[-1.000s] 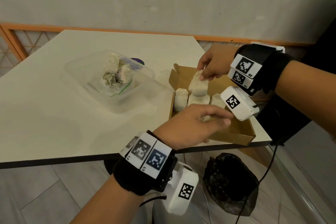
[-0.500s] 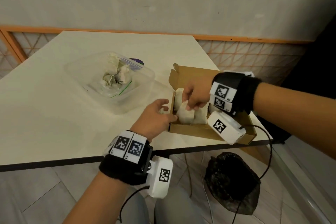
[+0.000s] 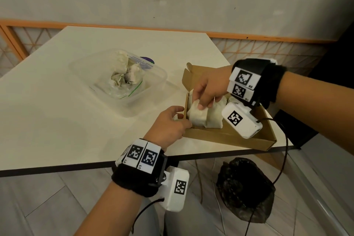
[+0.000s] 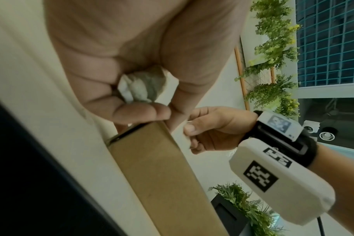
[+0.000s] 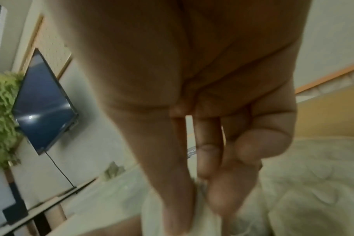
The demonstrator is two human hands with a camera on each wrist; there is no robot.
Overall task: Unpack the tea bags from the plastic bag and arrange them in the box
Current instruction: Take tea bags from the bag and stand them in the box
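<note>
1. Head view: the right hand [image 3: 209, 90] is reaching down into the shallow brown cardboard box [image 3: 229, 137] at the near right corner of the cream desk [image 3: 57, 113], its fingertips [image 3: 201, 105] pinching the top of a white paper tea bag [image 3: 197, 116] standing in the box's left end. More white tea bags [image 3: 215, 117] are standing just beside it. The left hand [image 3: 169, 125] is lying on the desk against the box's left wall, fingers curled. The clear plastic zip bag [image 3: 122, 80], holding the remaining crumpled tea bags, is sitting in a clear plastic tub [image 3: 155, 82] well to the left of the box.
2. Left wrist view: the left hand [image 4: 131, 63] is gripping a small crumpled whitish wad [image 4: 144, 87], possibly a tea bag, between curled fingers and palm, right above the box's corner [image 4: 152, 159]. The right hand [image 4: 210, 129] is showing beyond it, fingers bent over the box.
3. Right wrist view: blurry; the right hand's thumb and fingers [image 5: 212, 159] are closing on the white tea bag [image 5: 204, 212], with more pale tea bags [image 5: 313, 183] beside it.
</note>
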